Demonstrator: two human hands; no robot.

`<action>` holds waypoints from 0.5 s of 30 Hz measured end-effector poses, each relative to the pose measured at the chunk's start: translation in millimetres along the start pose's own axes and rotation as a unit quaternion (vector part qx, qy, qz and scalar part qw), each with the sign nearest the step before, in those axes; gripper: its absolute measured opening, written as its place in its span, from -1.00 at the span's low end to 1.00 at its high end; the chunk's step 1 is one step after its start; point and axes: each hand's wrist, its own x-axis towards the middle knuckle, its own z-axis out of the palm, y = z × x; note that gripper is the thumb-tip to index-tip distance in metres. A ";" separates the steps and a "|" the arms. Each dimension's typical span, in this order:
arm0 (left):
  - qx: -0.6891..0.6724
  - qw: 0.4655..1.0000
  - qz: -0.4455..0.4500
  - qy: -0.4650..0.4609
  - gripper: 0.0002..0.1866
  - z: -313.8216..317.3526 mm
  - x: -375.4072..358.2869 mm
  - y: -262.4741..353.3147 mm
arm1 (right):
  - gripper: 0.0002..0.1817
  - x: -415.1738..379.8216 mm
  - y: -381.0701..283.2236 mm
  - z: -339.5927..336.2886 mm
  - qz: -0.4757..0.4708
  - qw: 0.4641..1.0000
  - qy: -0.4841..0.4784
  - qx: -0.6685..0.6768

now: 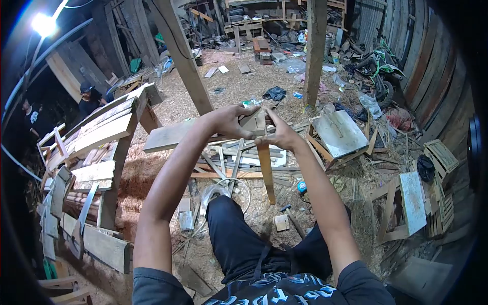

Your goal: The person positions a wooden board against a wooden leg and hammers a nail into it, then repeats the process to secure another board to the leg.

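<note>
Out in front of me, my left hand (231,122) has its fingers and thumb closed around a light piece of wood (252,123). My right hand (280,134) is closed at the corner where that piece meets a narrow wooden slat (266,175). The slat hangs down, its lower end near the ground between my knees. A wide board (170,135) extends leftward behind my left forearm; whether it joins the held wood is hidden. Below my hands lies a heap of loose wood strips (236,160).
Stacked planks on a wooden rack (109,127) stand left, with a handsaw (84,216) against it. Two posts (313,56) rise ahead. A pale-topped stool (339,133) stands right. A blue round tape measure (302,187) lies near my knee. Two people (89,99) are far left.
</note>
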 end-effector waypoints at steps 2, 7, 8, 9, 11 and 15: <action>0.022 1.000 0.015 0.016 0.11 3.3 2.7 -10.4 | 0.58 4.9 6.7 3.7 -0.001 0.999 0.021 -0.045; 0.010 1.000 -0.005 0.003 0.10 0.5 0.3 -7.4 | 0.44 -3.2 -18.7 9.7 -0.025 0.998 -0.005 0.060; 0.014 1.000 -0.004 0.007 0.10 0.3 1.5 -10.0 | 0.42 -3.0 -18.3 10.3 -0.033 0.998 0.001 0.056; 0.016 1.000 -0.003 0.011 0.10 1.8 2.4 -11.8 | 0.40 -4.3 -17.2 10.7 -0.039 0.998 0.007 0.052; 0.002 1.000 0.006 0.005 0.11 1.9 4.6 -16.0 | 0.38 -1.3 -8.4 14.0 -0.057 0.996 0.017 0.062; 0.004 1.000 0.000 -0.002 0.12 1.8 6.4 -17.6 | 0.34 -1.0 -5.8 15.3 -0.078 0.995 0.025 0.057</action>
